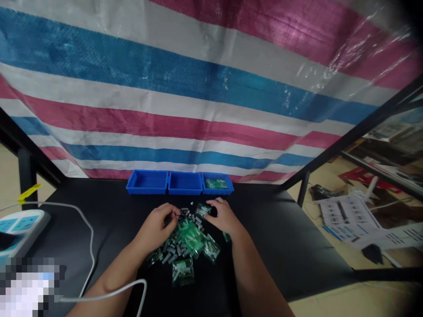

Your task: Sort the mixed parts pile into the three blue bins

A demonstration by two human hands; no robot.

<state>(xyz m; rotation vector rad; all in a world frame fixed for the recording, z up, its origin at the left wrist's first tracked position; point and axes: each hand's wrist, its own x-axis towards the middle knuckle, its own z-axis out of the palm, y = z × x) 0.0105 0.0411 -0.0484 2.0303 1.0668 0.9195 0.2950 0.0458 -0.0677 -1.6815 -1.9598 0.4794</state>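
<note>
A heap of small grey cylindrical parts (178,248) and green-tinted clear bags (191,237) lies on the black table. At the heap's upper left is my left hand (160,223), its fingers bent together over the parts; whatever they pinch is too small to make out. My right hand (223,215) is at the upper right, thumb and index finger apart beside a small bag of parts (203,210). Another filled bag (183,272) lies at the near edge of the heap.
Three blue bins stand along the back: left (147,182), middle (185,183), and right (217,183) with green bags inside. A power strip (24,229) and white cable (91,237) are at left. Striped sheeting (198,105) hangs behind.
</note>
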